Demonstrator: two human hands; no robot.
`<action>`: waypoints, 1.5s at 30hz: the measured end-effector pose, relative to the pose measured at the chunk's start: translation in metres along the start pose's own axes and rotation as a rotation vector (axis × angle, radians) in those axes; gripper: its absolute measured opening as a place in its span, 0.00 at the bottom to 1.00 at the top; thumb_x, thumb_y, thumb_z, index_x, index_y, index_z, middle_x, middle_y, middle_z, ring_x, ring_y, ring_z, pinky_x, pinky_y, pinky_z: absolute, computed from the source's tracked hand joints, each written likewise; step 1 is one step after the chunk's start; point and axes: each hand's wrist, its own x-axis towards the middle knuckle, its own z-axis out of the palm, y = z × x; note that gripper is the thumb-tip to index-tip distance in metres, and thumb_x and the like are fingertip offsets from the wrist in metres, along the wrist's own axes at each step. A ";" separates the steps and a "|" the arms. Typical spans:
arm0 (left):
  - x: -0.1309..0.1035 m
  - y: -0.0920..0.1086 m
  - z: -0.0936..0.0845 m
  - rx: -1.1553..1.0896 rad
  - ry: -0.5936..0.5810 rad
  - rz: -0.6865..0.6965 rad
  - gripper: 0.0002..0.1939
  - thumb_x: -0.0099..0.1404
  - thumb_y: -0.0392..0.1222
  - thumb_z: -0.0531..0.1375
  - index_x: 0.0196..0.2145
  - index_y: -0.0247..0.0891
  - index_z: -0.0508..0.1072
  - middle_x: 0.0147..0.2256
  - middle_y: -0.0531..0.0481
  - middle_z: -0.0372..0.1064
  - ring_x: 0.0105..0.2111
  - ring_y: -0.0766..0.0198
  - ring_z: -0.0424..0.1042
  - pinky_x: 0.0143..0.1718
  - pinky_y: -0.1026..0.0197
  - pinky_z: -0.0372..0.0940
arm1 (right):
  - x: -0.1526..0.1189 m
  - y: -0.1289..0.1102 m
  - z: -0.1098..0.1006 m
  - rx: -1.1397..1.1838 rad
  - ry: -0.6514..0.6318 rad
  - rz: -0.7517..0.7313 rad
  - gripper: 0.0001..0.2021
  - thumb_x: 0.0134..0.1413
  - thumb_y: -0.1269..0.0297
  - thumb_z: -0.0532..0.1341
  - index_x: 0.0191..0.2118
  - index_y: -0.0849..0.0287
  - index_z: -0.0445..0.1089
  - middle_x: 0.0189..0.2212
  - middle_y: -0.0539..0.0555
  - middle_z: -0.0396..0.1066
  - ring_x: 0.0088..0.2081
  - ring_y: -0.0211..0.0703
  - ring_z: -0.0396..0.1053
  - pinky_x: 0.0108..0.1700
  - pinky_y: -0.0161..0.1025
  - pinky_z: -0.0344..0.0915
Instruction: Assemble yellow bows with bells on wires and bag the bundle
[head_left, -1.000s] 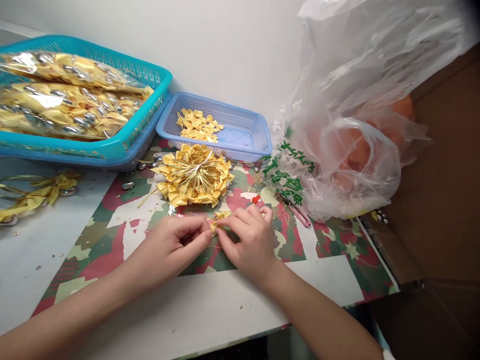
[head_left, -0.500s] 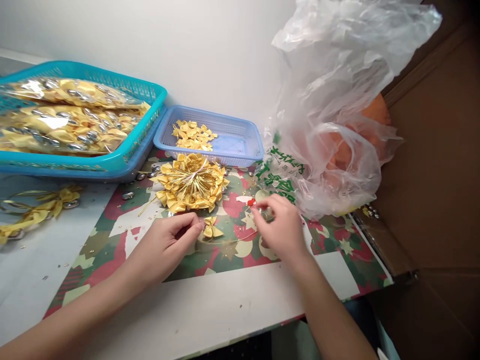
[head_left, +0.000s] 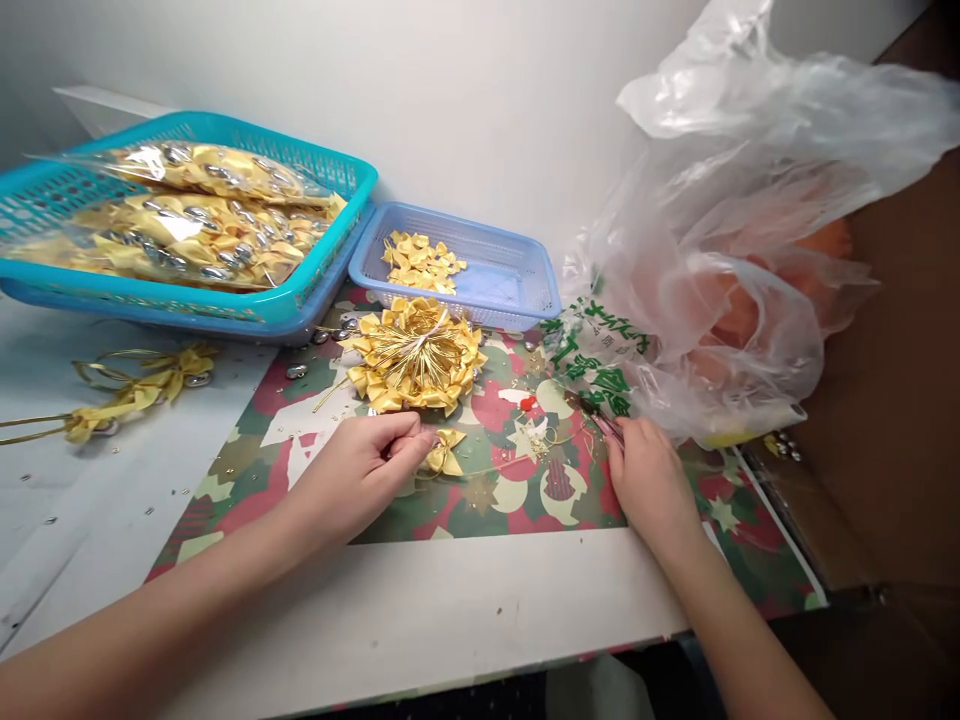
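Note:
A small yellow ribbon bow (head_left: 446, 454) pokes out from the pinched fingertips of my left hand (head_left: 382, 460), low over the patterned sheet. A thin cord trails from it to the right. My right hand (head_left: 651, 480) is closed round a slim hand tool (head_left: 604, 424) with a dark tip and pinkish handle; its exact kind is unclear. Between the hands lie a small red piece (head_left: 528, 404) and tiny gold bits (head_left: 534, 440). Just behind my left hand sits a round bundle of yellow bows (head_left: 417, 355), its gold cords tied at the middle.
A teal basket (head_left: 300, 288) with bagged bows stands at the left. Beside it is a blue basket (head_left: 536, 300) with loose bows. A clear plastic bag (head_left: 720, 270) bulges at the right. Finished-looking bow strands (head_left: 139, 395) lie on the left; silver beads (head_left: 297, 371) are scattered nearby.
My right hand has left the red piece, moved right and taken hold of the slim tool. My left hand still pinches the bow. The view has shifted slightly.

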 end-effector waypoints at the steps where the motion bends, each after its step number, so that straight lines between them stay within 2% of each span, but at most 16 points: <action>1: 0.000 0.000 0.000 -0.004 0.001 0.004 0.21 0.65 0.50 0.51 0.19 0.41 0.50 0.17 0.58 0.46 0.18 0.69 0.49 0.20 0.64 0.46 | 0.000 0.000 0.000 0.029 -0.010 0.001 0.11 0.62 0.67 0.50 0.43 0.64 0.68 0.38 0.63 0.70 0.42 0.56 0.69 0.42 0.46 0.63; 5: 0.000 0.000 -0.001 -0.007 0.005 0.017 0.22 0.65 0.50 0.52 0.19 0.41 0.49 0.17 0.58 0.46 0.18 0.69 0.49 0.20 0.64 0.46 | -0.003 0.005 -0.005 0.208 -0.083 0.081 0.10 0.60 0.64 0.51 0.41 0.62 0.67 0.38 0.62 0.70 0.37 0.52 0.71 0.37 0.44 0.65; 8: 0.000 0.001 -0.001 -0.005 0.004 0.023 0.22 0.65 0.50 0.52 0.19 0.41 0.49 0.17 0.58 0.45 0.18 0.69 0.49 0.20 0.64 0.46 | -0.006 0.011 -0.017 0.323 -0.153 0.089 0.12 0.61 0.63 0.49 0.44 0.61 0.66 0.38 0.61 0.73 0.38 0.51 0.72 0.37 0.43 0.66; 10: 0.000 0.001 -0.001 -0.007 0.005 0.020 0.22 0.65 0.50 0.52 0.19 0.41 0.49 0.17 0.58 0.45 0.18 0.69 0.48 0.20 0.64 0.45 | -0.007 0.012 -0.031 0.377 -0.124 0.070 0.14 0.62 0.63 0.48 0.48 0.59 0.66 0.40 0.60 0.74 0.40 0.50 0.73 0.37 0.42 0.67; 13: -0.001 0.001 -0.002 -0.008 0.007 0.024 0.22 0.65 0.50 0.52 0.18 0.41 0.49 0.18 0.58 0.44 0.18 0.69 0.48 0.20 0.64 0.45 | -0.007 0.004 -0.052 0.459 0.026 0.038 0.15 0.64 0.60 0.50 0.49 0.58 0.67 0.38 0.58 0.76 0.38 0.48 0.74 0.36 0.40 0.67; 15: -0.001 0.001 -0.002 0.000 0.009 0.025 0.22 0.65 0.50 0.52 0.18 0.41 0.49 0.18 0.58 0.44 0.18 0.69 0.48 0.20 0.64 0.45 | -0.006 -0.011 -0.063 0.515 0.062 -0.035 0.13 0.63 0.57 0.53 0.46 0.57 0.69 0.35 0.56 0.76 0.33 0.45 0.74 0.32 0.37 0.66; 17: 0.000 0.001 -0.001 0.011 0.014 0.021 0.22 0.65 0.50 0.51 0.18 0.41 0.49 0.18 0.58 0.45 0.18 0.69 0.49 0.20 0.64 0.45 | -0.003 -0.032 -0.066 0.529 -0.008 -0.178 0.11 0.62 0.57 0.56 0.42 0.57 0.70 0.30 0.53 0.75 0.27 0.41 0.72 0.28 0.35 0.62; 19: 0.000 0.002 -0.001 0.020 0.015 0.019 0.21 0.65 0.50 0.51 0.18 0.41 0.51 0.17 0.58 0.47 0.19 0.69 0.51 0.20 0.64 0.47 | 0.001 -0.055 -0.063 0.498 -0.104 -0.355 0.11 0.61 0.57 0.56 0.36 0.57 0.71 0.26 0.51 0.74 0.25 0.39 0.70 0.26 0.34 0.58; 21: 0.000 0.003 -0.001 0.027 0.012 0.023 0.21 0.65 0.50 0.50 0.18 0.41 0.52 0.17 0.57 0.49 0.19 0.68 0.52 0.21 0.63 0.47 | 0.006 -0.074 -0.056 0.419 -0.122 -0.488 0.13 0.61 0.56 0.56 0.32 0.59 0.70 0.24 0.51 0.73 0.23 0.39 0.68 0.24 0.34 0.52; 25: 0.000 0.002 -0.002 0.024 0.011 0.036 0.21 0.65 0.50 0.50 0.17 0.41 0.53 0.16 0.58 0.51 0.17 0.68 0.53 0.20 0.63 0.47 | 0.013 -0.093 -0.046 0.339 -0.116 -0.598 0.15 0.60 0.56 0.57 0.27 0.60 0.66 0.21 0.50 0.71 0.20 0.36 0.62 0.22 0.35 0.43; 28: -0.001 0.002 -0.003 0.019 0.017 0.045 0.21 0.66 0.49 0.50 0.17 0.41 0.54 0.16 0.57 0.52 0.18 0.68 0.53 0.20 0.62 0.48 | 0.016 -0.092 -0.047 0.398 -0.110 -0.573 0.14 0.59 0.57 0.57 0.25 0.59 0.62 0.20 0.48 0.66 0.20 0.34 0.57 0.23 0.35 0.42; 32: -0.001 0.004 -0.004 0.018 0.033 0.115 0.21 0.67 0.47 0.52 0.18 0.40 0.56 0.18 0.57 0.54 0.20 0.67 0.55 0.22 0.62 0.50 | 0.021 -0.092 -0.042 0.667 -0.104 -0.425 0.20 0.56 0.53 0.60 0.22 0.57 0.52 0.17 0.45 0.54 0.19 0.32 0.49 0.23 0.34 0.45; 34: 0.000 0.005 -0.005 0.024 0.046 0.182 0.20 0.67 0.45 0.52 0.18 0.40 0.57 0.20 0.56 0.54 0.22 0.66 0.57 0.24 0.62 0.52 | 0.025 -0.099 -0.035 0.818 -0.137 -0.412 0.20 0.54 0.57 0.63 0.22 0.56 0.51 0.19 0.46 0.57 0.22 0.33 0.53 0.25 0.34 0.50; 37: 0.000 0.005 -0.006 0.020 0.053 0.277 0.20 0.68 0.43 0.53 0.18 0.39 0.60 0.22 0.54 0.56 0.25 0.65 0.59 0.27 0.62 0.54 | 0.026 -0.117 -0.024 1.027 -0.191 -0.458 0.15 0.51 0.67 0.62 0.24 0.56 0.53 0.27 0.49 0.65 0.29 0.37 0.62 0.31 0.35 0.58; 40: 0.000 0.005 -0.007 0.007 0.037 0.308 0.19 0.68 0.42 0.52 0.19 0.39 0.62 0.23 0.54 0.57 0.25 0.65 0.60 0.27 0.62 0.55 | 0.022 -0.131 -0.018 1.205 -0.121 -0.417 0.13 0.48 0.71 0.61 0.26 0.55 0.54 0.31 0.51 0.70 0.34 0.40 0.65 0.35 0.38 0.62; 45: 0.001 0.004 -0.007 -0.003 0.027 0.295 0.19 0.69 0.43 0.52 0.19 0.39 0.60 0.23 0.53 0.58 0.26 0.65 0.60 0.27 0.62 0.55 | 0.016 -0.134 -0.015 1.255 -0.053 -0.291 0.12 0.50 0.71 0.60 0.26 0.53 0.54 0.31 0.51 0.73 0.35 0.43 0.66 0.37 0.41 0.64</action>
